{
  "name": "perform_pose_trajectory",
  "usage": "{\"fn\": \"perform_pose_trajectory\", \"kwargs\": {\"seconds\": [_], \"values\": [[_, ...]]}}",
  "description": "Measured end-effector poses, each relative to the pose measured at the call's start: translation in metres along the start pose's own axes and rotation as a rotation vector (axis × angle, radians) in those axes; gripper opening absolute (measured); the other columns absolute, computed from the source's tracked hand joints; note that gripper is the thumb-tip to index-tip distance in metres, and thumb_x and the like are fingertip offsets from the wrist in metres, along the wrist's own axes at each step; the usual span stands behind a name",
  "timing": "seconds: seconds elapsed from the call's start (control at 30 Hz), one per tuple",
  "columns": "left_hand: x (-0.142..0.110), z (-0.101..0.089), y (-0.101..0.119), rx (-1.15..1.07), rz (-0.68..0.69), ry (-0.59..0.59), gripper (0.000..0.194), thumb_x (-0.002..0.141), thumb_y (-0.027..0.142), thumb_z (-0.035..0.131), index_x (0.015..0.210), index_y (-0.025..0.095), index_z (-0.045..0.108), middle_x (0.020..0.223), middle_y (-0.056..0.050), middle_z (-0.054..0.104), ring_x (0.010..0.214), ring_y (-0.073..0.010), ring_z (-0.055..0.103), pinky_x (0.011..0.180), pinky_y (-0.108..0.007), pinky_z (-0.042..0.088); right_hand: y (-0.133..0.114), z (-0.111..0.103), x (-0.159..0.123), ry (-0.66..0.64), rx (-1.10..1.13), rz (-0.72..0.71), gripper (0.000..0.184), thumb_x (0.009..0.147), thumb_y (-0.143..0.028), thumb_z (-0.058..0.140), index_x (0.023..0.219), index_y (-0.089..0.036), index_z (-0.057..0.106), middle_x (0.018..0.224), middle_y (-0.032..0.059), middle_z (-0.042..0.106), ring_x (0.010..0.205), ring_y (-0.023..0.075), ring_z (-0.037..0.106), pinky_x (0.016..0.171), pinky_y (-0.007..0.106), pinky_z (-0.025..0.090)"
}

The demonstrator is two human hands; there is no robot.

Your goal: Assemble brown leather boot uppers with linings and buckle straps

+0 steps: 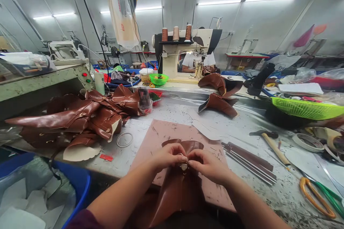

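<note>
A brown leather boot upper [179,186] lies over a pink cutting mat [172,132] at the near table edge. My left hand [168,156] and my right hand [208,164] meet at its middle, fingers pinched together on a small metal buckle [184,166] fixed to the leather. Both hands also press on the leather around it.
A pile of brown leather uppers [80,118] lies at the left, two more [219,94] further back. A hammer [271,143], brown strips [249,161], scissors [319,195], tape rolls [307,142] and a green basket [306,109] sit right. A blue bin [77,182] stands lower left. Another person sits behind the sewing machine [185,50].
</note>
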State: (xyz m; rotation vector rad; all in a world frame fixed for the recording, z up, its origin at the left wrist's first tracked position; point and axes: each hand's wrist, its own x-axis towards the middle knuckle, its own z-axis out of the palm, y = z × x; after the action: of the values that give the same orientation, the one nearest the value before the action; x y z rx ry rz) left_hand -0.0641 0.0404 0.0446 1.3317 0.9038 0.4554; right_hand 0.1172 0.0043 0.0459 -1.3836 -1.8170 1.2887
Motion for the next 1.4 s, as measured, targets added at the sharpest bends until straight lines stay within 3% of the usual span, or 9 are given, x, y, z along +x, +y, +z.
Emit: {"fn": "perform_pose_trajectory", "kwargs": {"seconds": [0.23,0.43,0.53,0.7,0.87,1.07,1.23,1.3,1.4], "values": [[-0.002,-0.005,-0.002,0.014,0.050,-0.082,0.033,0.065,0.044,0.065,0.079,0.016,0.053,0.069,0.003,0.049,0.060,-0.0071,0.044,0.051,-0.018,0.033,-0.005,0.004,-0.002,0.048,-0.097,-0.050,0.007,0.075,-0.021,0.049,0.071,-0.021,0.056,0.069,-0.0009,0.059,0.066,0.0162,0.053,0.059,0.027,0.041],[-0.004,-0.009,-0.006,0.016,0.062,-0.068,0.029,0.066,0.035,0.066,0.081,0.017,0.050,0.073,0.004,0.049,0.059,-0.0065,0.045,0.051,-0.018,0.035,-0.001,0.003,-0.002,-0.019,0.080,0.019,0.011,0.072,-0.019,0.046,0.076,-0.021,0.057,0.068,-0.0009,0.054,0.060,0.0140,0.050,0.054,0.026,0.042],[-0.006,-0.013,-0.010,-0.060,0.105,-0.077,0.023,0.069,0.030,0.064,0.084,0.016,0.053,0.076,0.002,0.053,0.063,-0.0073,0.049,0.057,-0.020,0.040,0.004,0.000,-0.001,-0.004,0.102,0.035,0.011,0.072,-0.018,0.045,0.073,-0.019,0.056,0.064,-0.0014,0.052,0.058,0.0132,0.049,0.054,0.026,0.042],[-0.003,-0.017,-0.011,0.061,0.139,-0.109,0.017,0.069,0.017,0.061,0.085,0.014,0.062,0.073,0.001,0.058,0.063,-0.0080,0.051,0.060,-0.021,0.041,0.004,0.003,0.000,0.061,0.103,0.019,0.015,0.072,-0.017,0.045,0.080,-0.019,0.057,0.072,0.0005,0.059,0.062,0.0145,0.054,0.056,0.027,0.044],[0.003,-0.016,-0.009,-0.024,0.125,-0.091,0.021,0.064,0.021,0.065,0.083,0.014,0.061,0.070,0.001,0.058,0.059,-0.0079,0.051,0.054,-0.020,0.039,-0.002,0.010,-0.001,0.213,-0.040,-0.037,0.012,0.072,-0.018,0.045,0.073,-0.020,0.057,0.068,0.0013,0.062,0.064,0.0171,0.056,0.061,0.030,0.044],[0.005,-0.014,-0.011,0.019,0.092,-0.021,0.021,0.061,0.018,0.065,0.080,0.014,0.060,0.071,0.002,0.056,0.064,-0.0089,0.050,0.055,-0.019,0.038,-0.007,0.008,-0.002,0.155,0.018,-0.020,0.017,0.073,-0.033,0.052,0.078,-0.019,0.060,0.074,0.0025,0.064,0.071,0.0181,0.058,0.063,0.028,0.045],[-0.001,-0.013,-0.008,-0.041,0.130,-0.104,0.021,0.063,0.021,0.059,0.082,0.015,0.058,0.074,0.002,0.054,0.065,-0.0094,0.048,0.059,-0.022,0.038,-0.005,0.008,0.001,0.165,0.058,-0.009,0.016,0.073,-0.034,0.054,0.071,-0.019,0.058,0.064,0.0006,0.058,0.060,0.0154,0.054,0.056,0.027,0.042],[-0.006,-0.012,-0.008,0.029,0.182,-0.122,0.026,0.062,0.021,0.061,0.087,0.016,0.055,0.077,0.002,0.053,0.069,-0.0106,0.047,0.063,-0.023,0.038,-0.002,0.008,0.002,0.149,0.126,0.010,0.015,0.072,-0.034,0.054,0.070,-0.019,0.056,0.062,-0.0003,0.056,0.056,0.0140,0.052,0.053,0.026,0.042],[-0.011,-0.005,-0.010,0.233,0.296,-0.001,0.036,0.060,0.019,0.066,0.092,0.018,0.048,0.082,0.002,0.048,0.071,-0.0111,0.044,0.063,-0.023,0.038,0.003,0.008,0.004,0.123,0.218,0.025,0.016,0.070,-0.034,0.055,0.071,-0.018,0.056,0.063,-0.0011,0.055,0.054,0.0129,0.050,0.052,0.027,0.042]]}}
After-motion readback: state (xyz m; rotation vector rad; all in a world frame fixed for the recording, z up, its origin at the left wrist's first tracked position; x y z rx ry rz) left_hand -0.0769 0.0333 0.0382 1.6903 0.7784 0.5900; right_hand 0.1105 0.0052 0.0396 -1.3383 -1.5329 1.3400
